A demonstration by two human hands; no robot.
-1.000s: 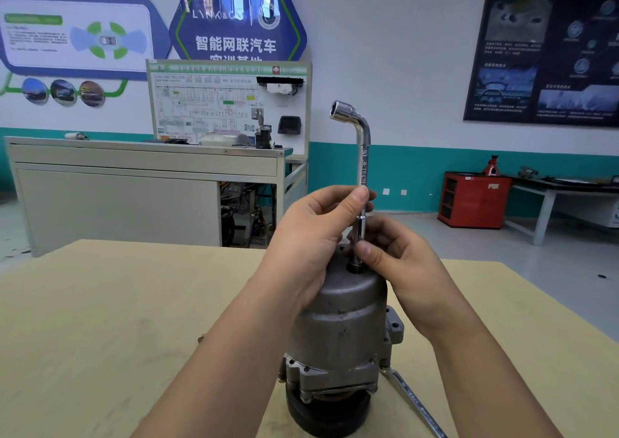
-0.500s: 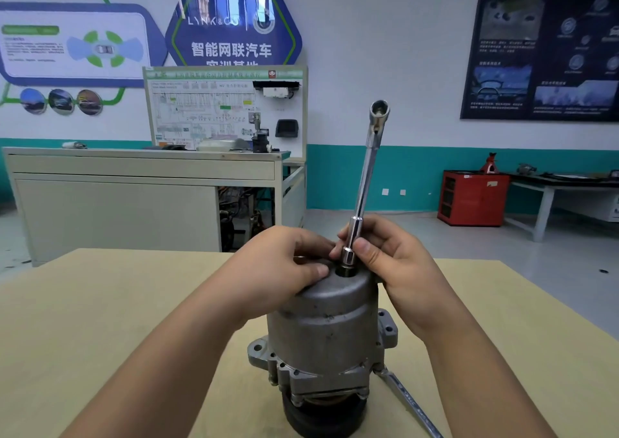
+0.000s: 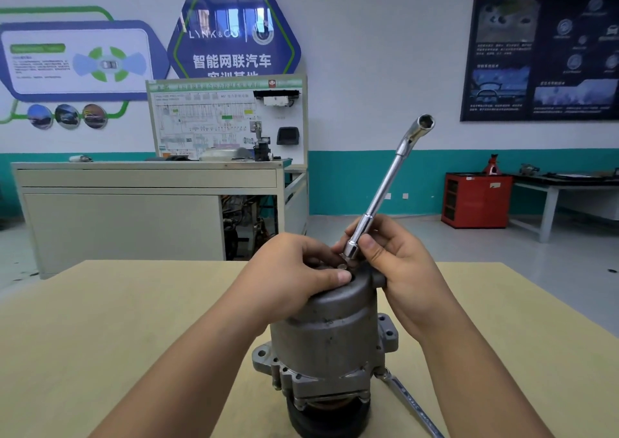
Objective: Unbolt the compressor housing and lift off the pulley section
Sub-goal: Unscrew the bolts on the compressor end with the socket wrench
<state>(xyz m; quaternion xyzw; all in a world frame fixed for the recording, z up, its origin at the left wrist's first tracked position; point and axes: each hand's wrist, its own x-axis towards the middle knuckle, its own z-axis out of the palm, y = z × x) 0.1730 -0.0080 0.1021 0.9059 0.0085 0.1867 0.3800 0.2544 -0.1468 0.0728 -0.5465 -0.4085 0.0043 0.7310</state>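
A grey metal compressor housing (image 3: 330,330) stands upright on the wooden table (image 3: 100,337), with its black pulley section (image 3: 326,419) underneath. A chrome L-shaped socket wrench (image 3: 382,196) leans up and to the right, its lower socket just above a bolt head (image 3: 342,266) at the housing's top. My right hand (image 3: 398,267) pinches the wrench's lower end. My left hand (image 3: 294,277) rests on the housing's top, its fingers curled at the bolt, which shows between the fingertips.
A flat wrench (image 3: 413,404) lies on the table by the housing's lower right flange. Behind the table stand a grey cabinet (image 3: 134,210) with a display board, a red cabinet (image 3: 475,200) and a bench (image 3: 562,189) at the right.
The wrench has tilted from upright to a lean to the right, and its socket has lifted off the bolt. My left hand went from the wrench shaft down onto the housing top.
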